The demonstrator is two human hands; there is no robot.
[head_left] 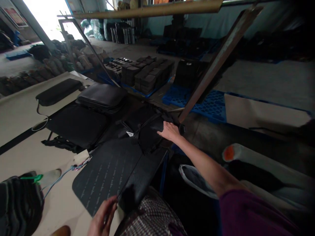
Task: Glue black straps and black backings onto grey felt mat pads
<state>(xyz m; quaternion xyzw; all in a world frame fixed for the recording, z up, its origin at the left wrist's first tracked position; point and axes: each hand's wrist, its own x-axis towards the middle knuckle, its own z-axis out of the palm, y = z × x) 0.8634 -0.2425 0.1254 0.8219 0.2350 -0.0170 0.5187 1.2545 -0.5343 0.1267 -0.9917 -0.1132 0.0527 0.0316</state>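
Observation:
A flat black panel with rows of pale printed marks lies at the near edge of the table. My left hand is at its near edge, fingers curled and pinched on it. Farther right, a heap of black fabric pieces with straps rests over the panel's far end, and a small white label shows on it. My right hand reaches out to the heap's right side, fingers bent over the black fabric; the fingertips are partly hidden.
Black padded pieces are stacked farther back on the beige tabletop. At lower left stands a dark fabric stack, near a blue cord. A rusty metal post rises beyond my right hand. Blue pallets lie on the floor.

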